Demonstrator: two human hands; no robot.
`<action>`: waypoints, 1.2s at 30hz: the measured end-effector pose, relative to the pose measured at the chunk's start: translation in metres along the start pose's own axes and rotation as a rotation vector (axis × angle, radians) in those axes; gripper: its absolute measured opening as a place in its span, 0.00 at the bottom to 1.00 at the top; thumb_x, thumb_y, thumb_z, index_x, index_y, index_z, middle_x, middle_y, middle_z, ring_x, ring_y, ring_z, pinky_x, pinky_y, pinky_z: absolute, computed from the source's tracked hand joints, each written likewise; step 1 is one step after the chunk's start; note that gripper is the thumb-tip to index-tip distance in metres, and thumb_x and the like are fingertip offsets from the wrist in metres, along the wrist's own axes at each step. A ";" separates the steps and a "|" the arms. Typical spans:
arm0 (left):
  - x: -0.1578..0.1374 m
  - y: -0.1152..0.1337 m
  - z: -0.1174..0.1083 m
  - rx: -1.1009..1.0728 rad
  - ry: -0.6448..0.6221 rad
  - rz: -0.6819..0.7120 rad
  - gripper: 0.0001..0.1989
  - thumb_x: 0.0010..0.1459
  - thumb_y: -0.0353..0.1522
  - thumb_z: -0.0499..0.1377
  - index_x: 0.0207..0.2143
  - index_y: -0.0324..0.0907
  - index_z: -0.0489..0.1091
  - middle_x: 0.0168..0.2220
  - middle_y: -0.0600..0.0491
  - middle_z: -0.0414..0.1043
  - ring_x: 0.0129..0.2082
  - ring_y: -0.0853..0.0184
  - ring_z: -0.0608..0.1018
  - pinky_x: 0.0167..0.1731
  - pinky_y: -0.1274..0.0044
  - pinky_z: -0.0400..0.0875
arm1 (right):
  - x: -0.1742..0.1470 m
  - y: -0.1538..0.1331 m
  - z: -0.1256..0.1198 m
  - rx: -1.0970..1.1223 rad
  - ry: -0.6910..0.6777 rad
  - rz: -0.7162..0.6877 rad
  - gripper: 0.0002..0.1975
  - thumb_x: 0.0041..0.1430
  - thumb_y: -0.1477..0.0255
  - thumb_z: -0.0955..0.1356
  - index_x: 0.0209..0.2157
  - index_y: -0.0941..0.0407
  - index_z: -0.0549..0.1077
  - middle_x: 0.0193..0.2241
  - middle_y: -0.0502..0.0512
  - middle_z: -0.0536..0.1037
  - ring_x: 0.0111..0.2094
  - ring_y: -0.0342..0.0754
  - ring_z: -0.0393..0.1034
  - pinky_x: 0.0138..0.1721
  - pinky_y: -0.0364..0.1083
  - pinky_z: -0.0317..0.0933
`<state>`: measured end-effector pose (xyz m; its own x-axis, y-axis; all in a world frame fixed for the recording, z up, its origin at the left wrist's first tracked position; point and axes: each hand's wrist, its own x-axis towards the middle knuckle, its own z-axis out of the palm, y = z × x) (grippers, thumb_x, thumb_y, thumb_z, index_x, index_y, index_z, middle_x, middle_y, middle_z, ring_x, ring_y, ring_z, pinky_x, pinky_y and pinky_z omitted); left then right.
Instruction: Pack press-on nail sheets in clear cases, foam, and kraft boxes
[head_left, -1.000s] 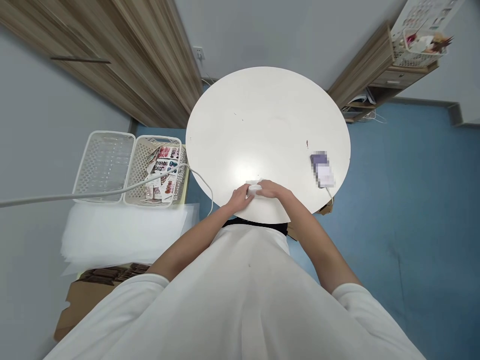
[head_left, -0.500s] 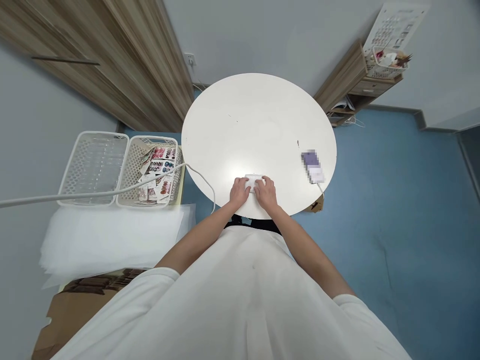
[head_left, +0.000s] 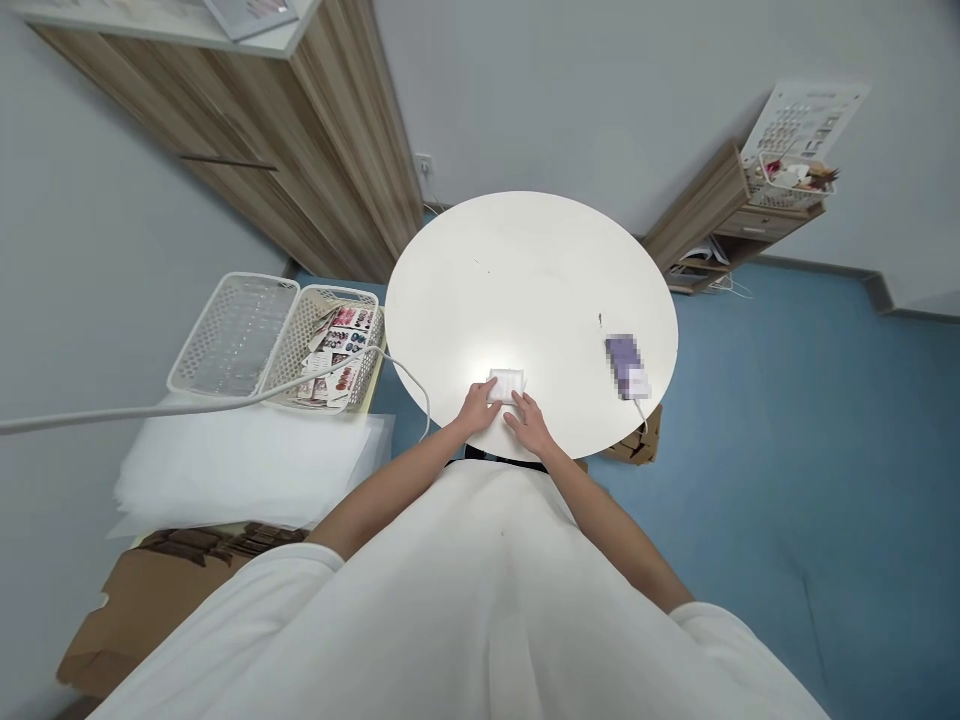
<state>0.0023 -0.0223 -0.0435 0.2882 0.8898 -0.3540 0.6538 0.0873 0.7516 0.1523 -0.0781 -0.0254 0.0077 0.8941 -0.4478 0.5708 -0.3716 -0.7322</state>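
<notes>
A small white packet [head_left: 507, 384], flat and rectangular with a wrinkled, partly see-through surface, lies at the near edge of the round white table [head_left: 540, 270]. My left hand [head_left: 477, 410] grips its left side, thumb along the lower edge and fingers at the upper left. At the lower right corner, the fingertips of my right hand [head_left: 529, 424] touch the packet. The thumb of that hand is spread away, resting below the packet. What is inside the wrapping is too small to make out.
A blurred purple phone-like thing [head_left: 624, 366] with a cable lies on the table's right. Left stand a white basket of printed cards [head_left: 330, 375], a basket of clear pieces [head_left: 238, 325] and white sheets [head_left: 247, 465]. A white cable [head_left: 187, 405] crosses in front.
My right hand has loosened, its thumb coming off the packet and spreading. More of the packet's face shows. The head view has tilted up, so everything sits lower.
</notes>
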 end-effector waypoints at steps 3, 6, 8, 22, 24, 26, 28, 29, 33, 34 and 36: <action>-0.002 0.001 -0.001 0.008 0.015 0.010 0.28 0.55 0.36 0.54 0.58 0.40 0.54 0.49 0.43 0.61 0.45 0.62 0.70 0.46 0.69 0.66 | -0.002 0.003 -0.007 0.052 -0.036 -0.037 0.32 0.56 0.56 0.62 0.60 0.51 0.54 0.63 0.57 0.46 0.64 0.52 0.39 0.61 0.54 0.42; -0.005 0.004 -0.001 0.028 0.047 0.002 0.28 0.56 0.36 0.53 0.58 0.39 0.55 0.49 0.42 0.61 0.48 0.60 0.68 0.47 0.69 0.65 | -0.002 0.007 -0.013 0.062 -0.048 -0.036 0.32 0.54 0.56 0.63 0.59 0.50 0.55 0.63 0.56 0.46 0.64 0.52 0.40 0.60 0.55 0.43; -0.008 0.007 0.001 0.040 0.080 0.002 0.27 0.56 0.37 0.53 0.57 0.40 0.56 0.49 0.43 0.61 0.50 0.59 0.66 0.49 0.67 0.63 | -0.001 0.009 -0.017 0.067 -0.043 -0.037 0.32 0.54 0.57 0.63 0.59 0.51 0.56 0.63 0.57 0.47 0.63 0.53 0.41 0.60 0.55 0.45; -0.018 0.021 0.010 -0.188 0.274 -0.300 0.25 0.57 0.38 0.53 0.56 0.41 0.58 0.53 0.41 0.61 0.47 0.61 0.70 0.46 0.70 0.66 | 0.014 0.006 -0.029 0.199 -0.047 0.023 0.30 0.57 0.56 0.58 0.60 0.52 0.54 0.59 0.59 0.55 0.52 0.49 0.61 0.51 0.49 0.60; -0.018 0.021 0.015 -0.193 0.267 -0.252 0.24 0.57 0.38 0.53 0.55 0.41 0.60 0.54 0.42 0.60 0.51 0.61 0.68 0.47 0.70 0.66 | 0.016 0.005 -0.027 0.197 -0.060 0.016 0.29 0.58 0.57 0.58 0.59 0.52 0.56 0.59 0.58 0.55 0.52 0.49 0.62 0.52 0.50 0.60; -0.018 0.020 0.019 -0.211 0.235 -0.233 0.23 0.58 0.37 0.53 0.55 0.41 0.60 0.53 0.43 0.61 0.52 0.61 0.67 0.46 0.71 0.66 | 0.018 0.005 -0.024 0.188 -0.052 0.019 0.28 0.57 0.57 0.59 0.57 0.52 0.59 0.58 0.58 0.58 0.51 0.49 0.62 0.52 0.51 0.59; -0.017 0.018 0.019 -0.235 0.191 -0.219 0.22 0.58 0.37 0.52 0.55 0.41 0.61 0.52 0.44 0.62 0.51 0.61 0.68 0.46 0.71 0.67 | 0.018 0.003 -0.020 0.194 -0.016 0.036 0.27 0.56 0.58 0.60 0.56 0.53 0.61 0.56 0.58 0.62 0.51 0.50 0.63 0.52 0.52 0.59; -0.016 0.016 0.018 -0.247 0.174 -0.211 0.22 0.58 0.37 0.52 0.55 0.41 0.61 0.52 0.44 0.63 0.51 0.62 0.68 0.46 0.71 0.67 | 0.019 0.002 -0.017 0.204 0.005 0.051 0.27 0.56 0.58 0.60 0.56 0.53 0.62 0.55 0.57 0.63 0.51 0.50 0.63 0.52 0.52 0.59; -0.013 0.003 0.002 -0.296 0.170 -0.180 0.23 0.58 0.37 0.52 0.55 0.41 0.61 0.52 0.45 0.63 0.51 0.63 0.68 0.47 0.71 0.66 | 0.023 -0.014 -0.003 0.241 0.031 0.106 0.27 0.55 0.59 0.62 0.55 0.53 0.63 0.54 0.55 0.67 0.51 0.50 0.64 0.51 0.51 0.60; -0.013 -0.002 -0.005 -0.301 0.182 -0.176 0.22 0.58 0.37 0.52 0.55 0.41 0.61 0.52 0.45 0.63 0.51 0.63 0.68 0.48 0.71 0.66 | 0.026 -0.020 0.001 0.249 0.026 0.111 0.27 0.54 0.59 0.62 0.55 0.53 0.63 0.54 0.55 0.67 0.51 0.50 0.64 0.51 0.51 0.60; -0.011 -0.013 -0.020 -0.301 0.206 -0.170 0.22 0.58 0.37 0.52 0.55 0.41 0.60 0.53 0.45 0.63 0.52 0.62 0.68 0.49 0.70 0.65 | 0.034 -0.035 0.013 0.263 0.014 0.116 0.27 0.54 0.60 0.63 0.55 0.53 0.64 0.54 0.55 0.67 0.51 0.50 0.64 0.52 0.51 0.60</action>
<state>-0.0238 -0.0245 -0.0382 0.0276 0.9199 -0.3911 0.4372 0.3407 0.8323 0.1219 -0.0384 -0.0215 0.0727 0.8442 -0.5310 0.3327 -0.5225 -0.7851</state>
